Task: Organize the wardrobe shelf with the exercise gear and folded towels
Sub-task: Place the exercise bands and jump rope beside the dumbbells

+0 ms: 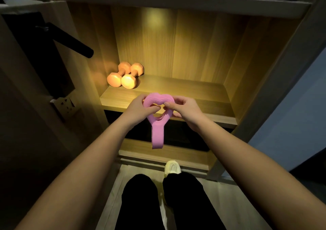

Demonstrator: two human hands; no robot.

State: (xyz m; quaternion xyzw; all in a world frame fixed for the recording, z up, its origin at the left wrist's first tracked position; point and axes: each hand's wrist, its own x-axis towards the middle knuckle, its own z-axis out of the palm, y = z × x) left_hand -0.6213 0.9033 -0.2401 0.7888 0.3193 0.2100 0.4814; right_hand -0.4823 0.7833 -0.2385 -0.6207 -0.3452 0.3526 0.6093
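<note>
1. The pink heart-shaped band (pixel 157 100) is held in the air between both hands, over the front edge of the lit shelf (pixel 194 95). Its flat tail hangs straight down below the fingers.
2. The left hand (pixel 141 107) grips the heart's left lobe, with fingers curled into the opening.
3. The right hand (pixel 185 108) pinches the right lobe between thumb and forefinger, and its other fingers curl behind the band.
4. The fingertips of the 2 hands nearly meet inside the opening; whether they touch cannot be told.
5. Beyond the fingers and to their left, 2 orange dumbbells (pixel 124 75) lie side by side in the shelf's back left corner, well apart from the band.
6. Farther left of the fingers a black bar (pixel 70 41) juts out, with a wall socket (pixel 66 104) below it.
7. Below the hands are black trousers (pixel 139 199) and 1 pale shoe (pixel 172 167) on the floor.
</note>
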